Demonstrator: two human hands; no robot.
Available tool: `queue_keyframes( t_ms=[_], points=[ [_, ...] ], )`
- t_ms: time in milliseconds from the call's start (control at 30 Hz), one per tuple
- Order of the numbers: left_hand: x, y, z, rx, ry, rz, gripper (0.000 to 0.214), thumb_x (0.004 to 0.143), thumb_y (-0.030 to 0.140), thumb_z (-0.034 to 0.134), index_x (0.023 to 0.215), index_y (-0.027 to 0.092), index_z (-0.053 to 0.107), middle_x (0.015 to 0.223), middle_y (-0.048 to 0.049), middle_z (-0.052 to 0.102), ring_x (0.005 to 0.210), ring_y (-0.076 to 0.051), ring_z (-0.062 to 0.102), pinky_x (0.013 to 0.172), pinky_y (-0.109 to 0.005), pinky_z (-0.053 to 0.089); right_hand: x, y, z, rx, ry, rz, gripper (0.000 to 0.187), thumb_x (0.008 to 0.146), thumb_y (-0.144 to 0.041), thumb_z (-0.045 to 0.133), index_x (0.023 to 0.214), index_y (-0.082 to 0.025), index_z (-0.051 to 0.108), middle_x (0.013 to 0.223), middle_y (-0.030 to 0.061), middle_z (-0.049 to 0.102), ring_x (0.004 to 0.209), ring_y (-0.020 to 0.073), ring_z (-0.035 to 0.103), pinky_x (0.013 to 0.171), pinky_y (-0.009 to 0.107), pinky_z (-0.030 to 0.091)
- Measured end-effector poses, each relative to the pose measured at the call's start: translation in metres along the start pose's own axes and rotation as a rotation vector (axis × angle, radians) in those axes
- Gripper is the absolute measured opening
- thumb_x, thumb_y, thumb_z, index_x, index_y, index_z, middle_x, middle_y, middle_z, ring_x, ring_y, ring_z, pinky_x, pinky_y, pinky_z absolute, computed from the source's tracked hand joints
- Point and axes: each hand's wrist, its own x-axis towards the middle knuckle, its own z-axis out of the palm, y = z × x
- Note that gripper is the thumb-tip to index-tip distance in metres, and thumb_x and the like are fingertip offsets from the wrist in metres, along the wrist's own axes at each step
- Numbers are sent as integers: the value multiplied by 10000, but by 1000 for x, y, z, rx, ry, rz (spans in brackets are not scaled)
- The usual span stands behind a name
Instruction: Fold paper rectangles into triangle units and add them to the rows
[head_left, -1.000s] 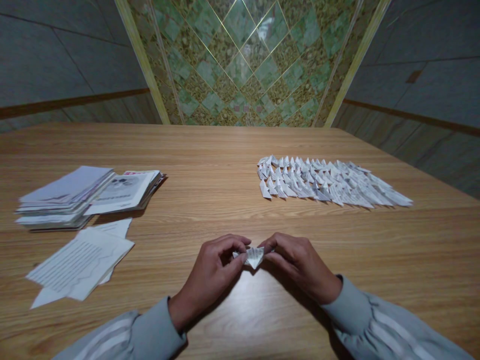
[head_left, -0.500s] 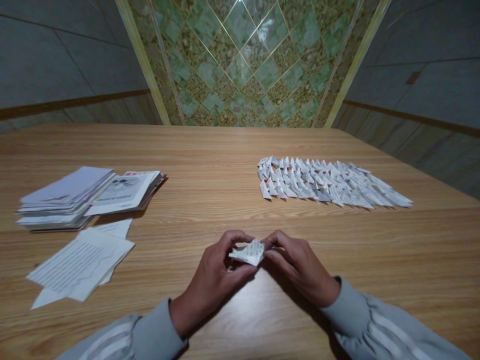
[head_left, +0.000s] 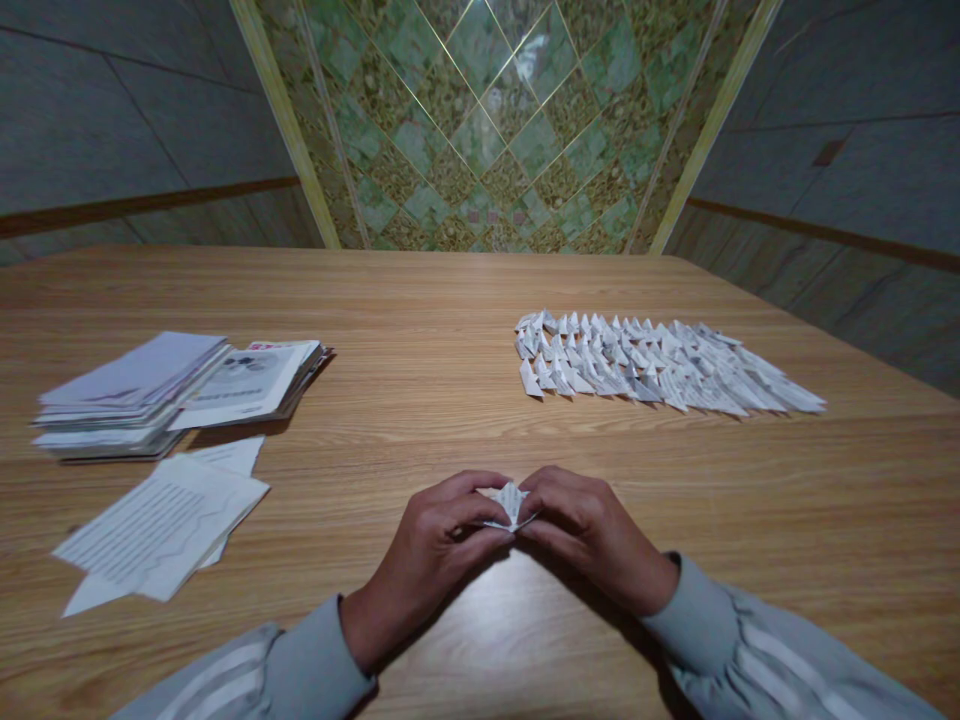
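A small folded paper boat (head_left: 511, 503), made from printed paper, is held just above the table between my two hands. My left hand (head_left: 450, 525) grips its left end, fingers bent and thumb pressed below. From the other side, my right hand (head_left: 585, 515) pinches the right end between thumb and fingers. Only the pointed middle of the boat shows; both its ends are covered by my fingers. The fingertips of the two hands almost meet in front of it.
Several folded paper boats (head_left: 630, 365) stand in tight rows at the right on the wooden table (head_left: 420, 390). At the left are a stack of papers (head_left: 135, 375), a pile of booklets (head_left: 251, 385) and loose printed sheets (head_left: 165, 520). A tiled wall (head_left: 480, 150) rises behind.
My left fingers have moved over the front of the paper boat and my right hand has closed in on its right end. Less of the boat shows now.
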Motion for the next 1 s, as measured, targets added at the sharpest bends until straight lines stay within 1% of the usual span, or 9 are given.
queue_keyframes(
  t_ms=[100, 200, 300, 400, 500, 600, 767, 867, 1000],
  points=[
    [2, 2, 0, -63, -53, -23, 102, 854, 168, 707, 830, 241, 775, 1051, -56, 735, 952, -202, 686, 828, -289, 503, -1, 2, 1, -23, -11, -8, 200, 964, -307, 593, 814, -186, 646, 857, 62, 705, 798, 174, 641, 688, 268, 473],
    [3, 3, 1, -115, -47, -60, 104, 847, 161, 705, 780, 220, 757, 970, -51, 737, 895, -193, 685, 789, -279, 498, -2, 2, 1, -29, -11, 15, 220, 956, -329, 606, 797, -183, 647, 838, 63, 706, 779, 174, 638, 669, 266, 471],
    [3, 5, 2, -116, -28, -90, 124, 849, 155, 689, 739, 200, 723, 856, -40, 728, 824, -184, 675, 746, -273, 485, -2, 1, 0, 9, -4, 84, 168, 920, -294, 653, 795, -183, 662, 823, 56, 708, 765, 172, 647, 668, 262, 474],
    [2, 7, 3, -115, -7, -126, 117, 848, 166, 676, 732, 186, 686, 820, -35, 717, 782, -177, 662, 719, -266, 479, -1, -2, 1, 40, 5, 155, 114, 876, -244, 687, 785, -178, 671, 810, 50, 710, 754, 172, 654, 680, 264, 473],
    [1, 7, 5, -126, 13, -205, 55, 838, 180, 674, 791, 185, 645, 805, -19, 698, 738, -163, 637, 667, -248, 469, -1, -5, 3, 46, 32, 207, 87, 854, -208, 685, 780, -170, 659, 779, 39, 706, 717, 165, 645, 660, 255, 453],
    [-1, 7, 7, -151, 48, -290, 108, 814, 174, 687, 866, 197, 595, 785, 8, 665, 719, -148, 610, 627, -229, 446, 0, -6, 6, 56, 58, 240, 45, 846, -165, 653, 806, -176, 637, 725, 4, 673, 647, 140, 604, 602, 231, 410],
    [3, 4, 9, -462, 126, -377, 385, 782, 204, 716, 1105, 221, 508, 961, -27, 679, 862, -174, 662, 729, -269, 512, 0, -4, 7, 111, 123, 231, 52, 875, -174, 582, 843, -195, 616, 767, -4, 660, 705, 145, 602, 641, 236, 423],
    [6, 0, 9, -638, 194, -411, 436, 719, 243, 790, 1024, 230, 478, 1054, -46, 670, 896, -189, 681, 752, -301, 542, 1, -3, 6, 173, 199, 288, 28, 868, -211, 597, 846, -197, 607, 771, -2, 655, 707, 150, 602, 632, 235, 436],
    [5, -2, 11, -750, 182, -444, 482, 722, 267, 812, 1027, 245, 439, 966, -23, 707, 839, -181, 695, 730, -295, 544, 2, -4, 6, 227, 252, 308, 31, 851, -214, 613, 832, -191, 608, 777, -2, 658, 710, 147, 608, 648, 235, 448]
  ],
)
